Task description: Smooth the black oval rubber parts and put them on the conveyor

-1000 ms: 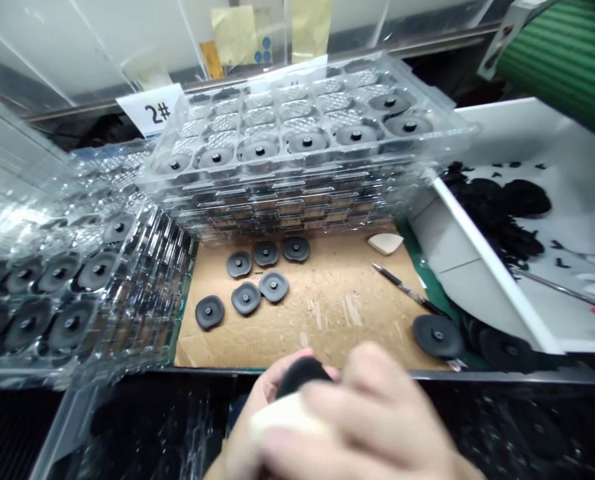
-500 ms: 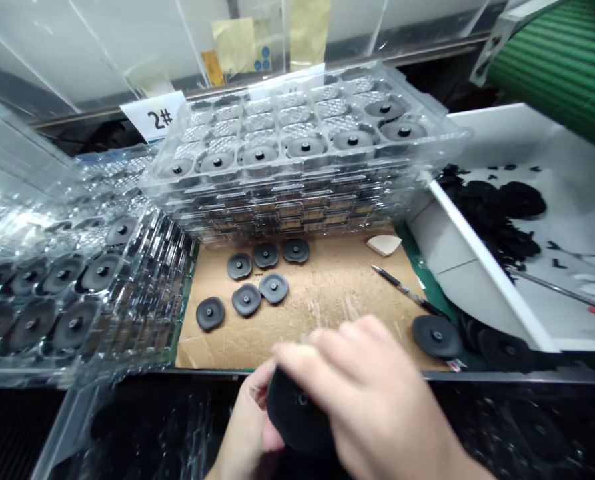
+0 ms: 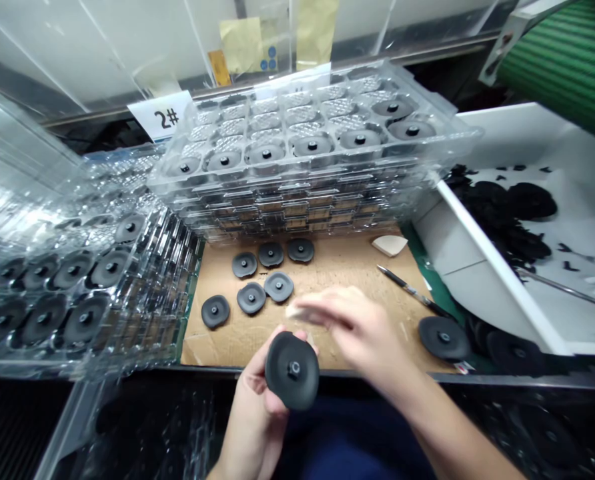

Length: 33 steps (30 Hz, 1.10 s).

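Head view: stacked trays (image 3: pixel 297 200) beyond hands (image 3: pixel 252 413) (image 3: pixel 357 327), the left holding disc (image 3: pixel 292 370).

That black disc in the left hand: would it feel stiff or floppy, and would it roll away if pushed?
The black disc looks rubbery, so probably slightly bendy: the similar discs on the cardboard have wavy edges. Lying flat, it would likely slide, not roll.
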{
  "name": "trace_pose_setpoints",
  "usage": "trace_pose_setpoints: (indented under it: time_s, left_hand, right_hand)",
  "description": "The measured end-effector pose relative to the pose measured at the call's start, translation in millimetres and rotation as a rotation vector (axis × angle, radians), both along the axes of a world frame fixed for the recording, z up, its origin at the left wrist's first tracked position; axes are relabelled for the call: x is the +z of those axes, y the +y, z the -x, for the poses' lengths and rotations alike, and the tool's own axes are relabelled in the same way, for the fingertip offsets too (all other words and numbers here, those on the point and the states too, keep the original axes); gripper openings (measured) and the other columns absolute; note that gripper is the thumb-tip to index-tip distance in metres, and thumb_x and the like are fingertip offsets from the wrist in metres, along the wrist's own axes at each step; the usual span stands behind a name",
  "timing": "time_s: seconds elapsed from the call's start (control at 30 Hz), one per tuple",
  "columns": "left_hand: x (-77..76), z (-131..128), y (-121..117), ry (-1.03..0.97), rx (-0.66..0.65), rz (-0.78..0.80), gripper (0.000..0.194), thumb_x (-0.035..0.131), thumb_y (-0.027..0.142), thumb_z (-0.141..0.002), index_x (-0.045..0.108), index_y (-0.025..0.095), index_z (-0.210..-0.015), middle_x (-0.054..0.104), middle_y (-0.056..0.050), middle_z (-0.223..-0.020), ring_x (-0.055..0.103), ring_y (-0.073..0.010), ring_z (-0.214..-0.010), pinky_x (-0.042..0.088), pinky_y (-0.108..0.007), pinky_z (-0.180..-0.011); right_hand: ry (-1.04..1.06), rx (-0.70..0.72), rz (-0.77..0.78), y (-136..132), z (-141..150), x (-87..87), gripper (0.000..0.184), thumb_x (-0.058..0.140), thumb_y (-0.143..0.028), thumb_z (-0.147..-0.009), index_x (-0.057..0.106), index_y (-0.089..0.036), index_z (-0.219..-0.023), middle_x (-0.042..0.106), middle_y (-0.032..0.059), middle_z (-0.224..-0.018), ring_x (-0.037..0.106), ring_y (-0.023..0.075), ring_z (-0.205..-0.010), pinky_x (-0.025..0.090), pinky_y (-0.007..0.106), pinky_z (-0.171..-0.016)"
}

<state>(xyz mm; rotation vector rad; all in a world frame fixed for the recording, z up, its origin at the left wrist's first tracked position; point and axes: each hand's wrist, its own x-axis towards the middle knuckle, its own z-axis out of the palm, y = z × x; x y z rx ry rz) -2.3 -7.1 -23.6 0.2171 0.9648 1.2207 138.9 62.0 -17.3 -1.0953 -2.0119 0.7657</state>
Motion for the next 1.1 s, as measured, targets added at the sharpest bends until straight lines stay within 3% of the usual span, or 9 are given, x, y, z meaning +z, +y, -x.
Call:
trace_pose_setpoints:
  time_s: [0.2, 0.27, 0.4, 0.53, 0.63, 0.77, 0.9, 1.0, 1.1]
  left_hand:
    - [-5.6, 4, 1, -0.017, 0.089, 0.094, 0.065, 0.082, 0.042, -0.044, 0.066, 0.026, -0.106, 0.069, -0.007, -0.112, 0.066, -0.0237, -0.095, 0.051, -0.025, -0.078]
    - [-5.5, 3, 1, -0.018, 0.075, 0.079, 0.064, 0.081, 0.042, -0.048, 0.065, 0.027, -0.108, 0.067, -0.007, -0.115, 0.065, -0.0224, -0.094, 0.051, -0.025, -0.079]
    - [-2.5, -2, 0, -0.006, 0.028, 0.078, 0.062, 0.080, 0.041, -0.052, 0.064, 0.027, -0.110, 0.069, -0.005, -0.108, 0.063, -0.0225, -0.096, 0.049, -0.029, -0.083]
    - [-1.1, 1, -1, -0.084, -0.009, 0.088, 0.054, 0.077, 0.043, -0.057, 0.066, 0.027, -0.107, 0.067, -0.005, -0.111, 0.055, -0.0268, -0.112, 0.039, -0.037, -0.100]
    - [1.3, 3, -1, -0.087, 0.005, 0.114, 0.054, 0.081, 0.038, -0.051, 0.068, 0.028, -0.102, 0.069, -0.003, -0.107, 0.059, -0.0277, -0.106, 0.042, -0.039, -0.097]
    - [5.9, 1, -1, -0.138, -0.061, 0.116, 0.033, 0.080, 0.037, -0.054, 0.073, 0.023, -0.083, 0.072, -0.004, -0.098, 0.058, -0.0271, -0.108, 0.040, -0.036, -0.100]
    - [5.2, 7, -4, -0.209, -0.062, 0.128, 0.049, 0.083, 0.032, -0.050, 0.071, 0.026, -0.097, 0.072, -0.004, -0.104, 0.062, -0.0211, -0.102, 0.045, -0.027, -0.092]
    - [3.8, 8, -4, -0.245, -0.084, 0.101, 0.060, 0.085, 0.033, -0.044, 0.069, 0.026, -0.101, 0.072, -0.004, -0.103, 0.065, -0.0172, -0.094, 0.047, -0.023, -0.085]
    - [6.7, 4, -3, -0.246, -0.160, 0.097, 0.057, 0.083, 0.034, -0.051, 0.067, 0.022, -0.105, 0.072, -0.004, -0.103, 0.063, -0.0189, -0.098, 0.044, -0.027, -0.092]
  right_hand:
    - [-0.118, -0.120, 0.196, -11, -22, -69.7, 0.020, 0.050, -0.021, -0.085, 0.068, -0.021, -0.095, 0.071, 0.0025, -0.080, 0.064, 0.0156, -0.071, 0.048, 0.029, -0.066]
    - [-0.112, -0.148, 0.215, -17, -20, -61.4, 0.020, 0.050, -0.024, -0.086, 0.068, -0.020, -0.095, 0.070, 0.0024, -0.079, 0.062, 0.0138, -0.064, 0.048, 0.026, -0.059]
    - [0.028, -0.222, 0.127, -23, -2, -3.1, 0.021, 0.049, -0.023, -0.088, 0.063, -0.020, -0.102, 0.069, 0.0037, -0.090, 0.061, 0.0128, -0.066, 0.048, 0.024, -0.055]
    - [0.115, 0.012, -0.108, -32, 15, 38.0, 0.024, 0.047, -0.009, -0.083, 0.061, -0.012, -0.102, 0.070, 0.0057, -0.085, 0.062, 0.0153, -0.073, 0.048, 0.028, -0.070]
    - [0.002, 0.147, 0.037, -33, 18, 41.5, 0.023, 0.045, -0.009, -0.083, 0.063, -0.016, -0.096, 0.069, 0.0024, -0.080, 0.060, 0.0132, -0.067, 0.047, 0.025, -0.063]
    - [-0.007, 0.024, -0.105, -31, 21, 37.4, 0.026, 0.041, -0.012, -0.086, 0.062, -0.011, -0.101, 0.067, 0.0070, -0.077, 0.058, 0.0161, -0.066, 0.045, 0.030, -0.062]
    - [-0.016, 0.182, -0.050, -37, 5, 39.0, 0.024, 0.041, -0.011, -0.087, 0.062, -0.016, -0.099, 0.067, 0.0030, -0.079, 0.059, 0.0137, -0.068, 0.046, 0.026, -0.067]
    - [-0.147, 0.118, -0.007, -38, -10, 42.2, 0.025, 0.040, -0.012, -0.088, 0.061, -0.018, -0.100, 0.064, 0.0011, -0.073, 0.055, 0.0132, -0.061, 0.044, 0.026, -0.060]
    - [-0.158, 0.078, -0.186, -29, -12, 43.9, 0.030, 0.035, -0.020, -0.093, 0.064, -0.017, -0.098, 0.059, 0.0024, -0.063, 0.048, 0.0147, -0.057, 0.040, 0.028, -0.055]
